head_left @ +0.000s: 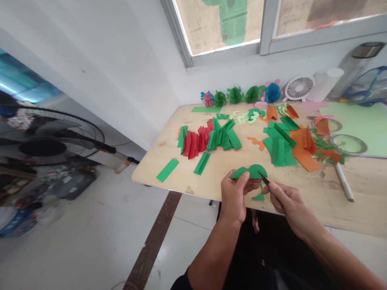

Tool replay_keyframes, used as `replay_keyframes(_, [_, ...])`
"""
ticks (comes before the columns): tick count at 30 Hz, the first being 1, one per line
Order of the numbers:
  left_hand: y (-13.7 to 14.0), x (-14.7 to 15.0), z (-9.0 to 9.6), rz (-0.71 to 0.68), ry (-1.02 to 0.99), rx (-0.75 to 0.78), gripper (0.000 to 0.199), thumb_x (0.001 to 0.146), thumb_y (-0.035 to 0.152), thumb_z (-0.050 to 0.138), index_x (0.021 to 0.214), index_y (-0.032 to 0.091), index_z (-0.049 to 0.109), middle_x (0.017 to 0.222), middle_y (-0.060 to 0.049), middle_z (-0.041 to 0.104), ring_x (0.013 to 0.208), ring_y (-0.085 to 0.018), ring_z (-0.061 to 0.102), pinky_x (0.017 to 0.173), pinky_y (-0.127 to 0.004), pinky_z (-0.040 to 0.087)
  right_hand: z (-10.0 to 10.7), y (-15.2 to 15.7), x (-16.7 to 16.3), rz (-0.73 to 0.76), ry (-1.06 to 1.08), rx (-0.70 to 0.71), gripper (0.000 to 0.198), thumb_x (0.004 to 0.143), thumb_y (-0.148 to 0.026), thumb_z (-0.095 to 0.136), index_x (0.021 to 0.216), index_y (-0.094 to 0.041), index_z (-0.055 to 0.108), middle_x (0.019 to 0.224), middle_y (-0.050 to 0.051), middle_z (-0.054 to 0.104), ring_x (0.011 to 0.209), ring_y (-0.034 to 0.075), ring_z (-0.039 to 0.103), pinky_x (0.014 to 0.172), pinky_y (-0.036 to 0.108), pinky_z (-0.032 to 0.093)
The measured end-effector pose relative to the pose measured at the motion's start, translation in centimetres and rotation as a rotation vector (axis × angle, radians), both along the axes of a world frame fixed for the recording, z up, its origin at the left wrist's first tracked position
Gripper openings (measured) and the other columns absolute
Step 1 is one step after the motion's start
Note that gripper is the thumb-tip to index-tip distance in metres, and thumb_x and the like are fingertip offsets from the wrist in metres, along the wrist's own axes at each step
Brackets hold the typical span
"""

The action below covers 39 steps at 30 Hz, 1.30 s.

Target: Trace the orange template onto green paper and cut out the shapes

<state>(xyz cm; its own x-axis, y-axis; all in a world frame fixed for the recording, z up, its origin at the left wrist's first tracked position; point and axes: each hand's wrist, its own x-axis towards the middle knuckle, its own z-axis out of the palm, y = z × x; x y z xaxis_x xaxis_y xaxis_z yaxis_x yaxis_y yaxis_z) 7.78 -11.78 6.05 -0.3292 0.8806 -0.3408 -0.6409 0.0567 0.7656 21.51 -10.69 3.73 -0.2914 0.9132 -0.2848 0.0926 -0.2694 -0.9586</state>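
Note:
Over the table's front edge, my left hand (234,193) pinches a green piece of paper (256,170) with a rounded, curved outline. My right hand (286,199) is closed around a pair of small scissors (264,178), their dark, pointed blades against the right part of this paper. The handles are hidden in my fingers. A thin green paper offcut (259,197) is just below the blades, between my hands. Left of my hands, a folded green strip (202,163) and a flat green strip (167,170) lie on the wooden table (181,189).
Folded red papers (193,143) and green papers (223,135) stand in rows. More green sheets (279,149) and orange sheets (305,147) lie right, near tape rings (349,144). Paper ornaments (236,95) and a small white fan (300,88) line the wall.

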Motion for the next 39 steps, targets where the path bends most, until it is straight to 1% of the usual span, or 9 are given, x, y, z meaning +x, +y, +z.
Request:
replay_keyframes(7, [0.1, -0.1, 0.1, -0.015, 0.011, -0.013, 0.023, 0.067, 0.027, 0.074, 0.078, 0.014, 0.059, 0.069, -0.007, 0.073, 0.062, -0.019, 0.071, 0.061, -0.027, 0.054, -0.3, 0.4, 0.1, 0.001, -0.010, -0.018, 0.049, 0.083, -0.064, 0.054, 0.075, -0.015, 0.061, 0.048, -0.009, 0.029, 0.047, 0.009, 0.017, 0.048, 0.030, 0.009])
replay_keyframes(14, [0.3, -0.1, 0.2, -0.026, 0.014, -0.019, 0.026, 0.065, 0.029, 0.076, 0.079, 0.013, 0.060, 0.069, -0.008, 0.073, 0.062, -0.020, 0.071, 0.061, -0.028, 0.054, -0.3, 0.6, 0.4, 0.020, -0.026, -0.009, 0.047, 0.084, -0.062, 0.054, 0.076, -0.016, 0.060, 0.049, -0.009, 0.028, 0.047, 0.008, 0.018, 0.048, 0.029, 0.010])
replay_keyframes(21, [0.2, 0.0, 0.1, -0.024, 0.014, -0.010, 0.025, 0.066, 0.029, 0.075, 0.078, 0.013, 0.059, 0.070, -0.008, 0.073, 0.062, -0.020, 0.070, 0.062, -0.029, 0.054, -0.2, 0.7, 0.2, 0.023, -0.036, 0.001, 0.050, 0.083, -0.065, 0.054, 0.075, -0.016, 0.060, 0.049, -0.009, 0.027, 0.047, 0.009, 0.017, 0.047, 0.029, 0.009])
replay_keyframes(27, [0.3, -0.1, -0.2, 0.074, -0.017, -0.009, 0.028, 0.065, 0.028, 0.077, 0.080, 0.014, 0.058, 0.070, -0.005, 0.070, 0.064, -0.018, 0.069, 0.065, -0.030, 0.053, -0.3, 0.2, 0.8, 0.076, -0.030, -0.011, 0.050, 0.087, -0.061, 0.050, 0.083, -0.014, 0.065, 0.051, -0.008, 0.029, 0.047, 0.009, 0.021, 0.047, 0.028, 0.015])
replay_keyframes(31, [0.4, 0.2, -0.3, 0.158, -0.089, 0.017, 0.030, 0.061, 0.027, 0.081, 0.077, 0.014, 0.059, 0.064, 0.000, 0.066, 0.061, -0.014, 0.065, 0.070, -0.030, 0.052, -0.7, -0.6, 1.0, 0.007, 0.042, -0.020, 0.044, 0.086, -0.058, 0.055, 0.080, -0.015, 0.064, 0.051, -0.007, 0.032, 0.048, 0.010, 0.024, 0.047, 0.027, 0.018])
replay_keyframes(34, [0.3, 0.7, -0.4, 0.193, -0.154, 0.011, 0.030, 0.058, 0.024, 0.083, 0.073, 0.015, 0.058, 0.063, 0.003, 0.062, 0.057, -0.010, 0.061, 0.069, -0.028, 0.050, -0.8, -0.6, 0.6, -0.122, 0.144, 0.022, 0.038, 0.084, -0.054, 0.059, 0.089, -0.017, 0.064, 0.054, -0.007, 0.032, 0.049, 0.010, 0.024, 0.046, 0.026, 0.018])
replay_keyframes(36, [0.1, 1.1, -0.5, 0.188, -0.183, 0.004, 0.030, 0.057, 0.024, 0.083, 0.073, 0.016, 0.059, 0.063, 0.004, 0.061, 0.057, -0.009, 0.059, 0.067, -0.026, 0.048, -0.6, -0.3, 0.1, -0.197, 0.192, 0.042, 0.037, 0.082, -0.052, 0.064, 0.095, -0.018, 0.063, 0.056, -0.007, 0.031, 0.050, 0.010, 0.024, 0.045, 0.026, 0.018])
replay_keyframes(37, [0.0, 1.4, -0.5, 0.178, -0.192, 0.002, 0.029, 0.058, 0.023, 0.083, 0.074, 0.016, 0.060, 0.063, 0.004, 0.061, 0.058, -0.009, 0.059, 0.067, -0.025, 0.048, -0.4, 0.0, -0.1, -0.214, 0.197, 0.043, 0.036, 0.080, -0.051, 0.066, 0.095, -0.018, 0.062, 0.057, -0.007, 0.030, 0.050, 0.010, 0.024, 0.045, 0.026, 0.018])
replay_keyframes(39, [-0.4, 1.8, -0.7, 0.146, -0.205, 0.000, 0.027, 0.060, 0.023, 0.082, 0.075, 0.015, 0.062, 0.065, 0.003, 0.063, 0.059, -0.009, 0.059, 0.066, -0.024, 0.047, 0.1, 0.6, -0.7, -0.225, 0.178, 0.036, 0.032, 0.077, -0.049, 0.070, 0.081, -0.019, 0.058, 0.057, -0.008, 0.030, 0.050, 0.009, 0.024, 0.045, 0.025, 0.018])
